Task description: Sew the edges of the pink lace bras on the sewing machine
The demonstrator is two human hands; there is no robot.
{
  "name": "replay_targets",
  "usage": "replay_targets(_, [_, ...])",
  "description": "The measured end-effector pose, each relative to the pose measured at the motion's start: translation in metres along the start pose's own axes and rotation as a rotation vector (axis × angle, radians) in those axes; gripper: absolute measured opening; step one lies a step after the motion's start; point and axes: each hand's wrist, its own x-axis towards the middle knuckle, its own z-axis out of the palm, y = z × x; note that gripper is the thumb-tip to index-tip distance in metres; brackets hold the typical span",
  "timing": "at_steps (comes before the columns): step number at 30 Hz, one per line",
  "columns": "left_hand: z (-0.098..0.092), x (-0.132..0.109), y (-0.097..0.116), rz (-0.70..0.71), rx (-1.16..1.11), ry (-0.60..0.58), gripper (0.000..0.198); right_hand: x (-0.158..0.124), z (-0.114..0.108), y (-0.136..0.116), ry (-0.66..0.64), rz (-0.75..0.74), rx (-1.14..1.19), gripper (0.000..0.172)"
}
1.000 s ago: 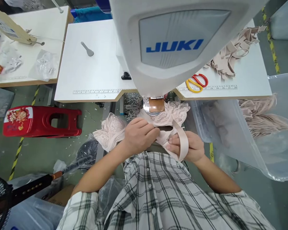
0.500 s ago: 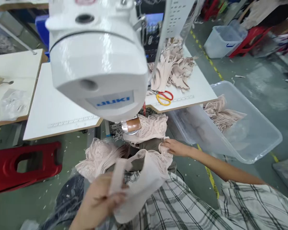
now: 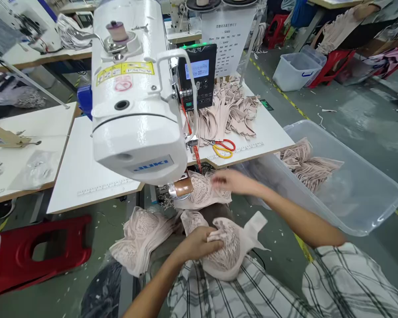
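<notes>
My left hand (image 3: 200, 244) is closed on a pale pink lace bra (image 3: 230, 247), gripping its lace edge above my lap. One plain end piece of the bra sticks out to the right. My right hand (image 3: 234, 181) is over another lace piece (image 3: 200, 187) beside the sewing machine's arm end; its fingers are smeared by motion, so whether they grip the lace I cannot tell. A stack of pale pink lace cups (image 3: 141, 240) lies to the left of my left hand. The white JUKI sewing machine (image 3: 139, 141) stands over the work.
Red-and-yellow-handled scissors (image 3: 223, 148) and a heap of pink fabric strips (image 3: 230, 110) lie on the white table (image 3: 96, 172). A clear plastic bin (image 3: 361, 185) with folded pieces stands right. A red stool (image 3: 63, 251) is at the left.
My left hand has moved right and up with the bra, now holding it by the lace. My right hand has left that bra's edge and risen to the lace at the machine. The view has tilted up.
</notes>
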Motion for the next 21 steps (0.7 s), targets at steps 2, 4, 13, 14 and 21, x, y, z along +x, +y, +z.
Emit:
replay_targets(2, [-0.003, -0.003, -0.003, 0.005, -0.137, -0.056, 0.051, 0.038, -0.019, -0.006, 0.131, 0.106, -0.009, 0.028])
replay_targets(4, [-0.005, -0.008, -0.006, 0.006, -0.282, -0.036, 0.058, 0.08, -0.035, -0.01, 0.268, 0.208, -0.012, 0.025])
replay_targets(13, [-0.012, -0.032, -0.011, -0.008, -0.411, 0.408, 0.064, 0.144, -0.051, -0.014, 0.47, 0.311, 0.246, 0.011])
replay_targets(14, [-0.016, -0.035, -0.01, -0.008, -0.367, 0.467, 0.064, 0.138, -0.05, -0.015, 0.472, 0.292, 0.308, 0.011])
replay_targets(21, [-0.04, -0.047, 0.012, 0.075, -0.119, 0.749, 0.056, 0.054, -0.005, -0.039, 0.004, 0.128, 1.525, 0.044])
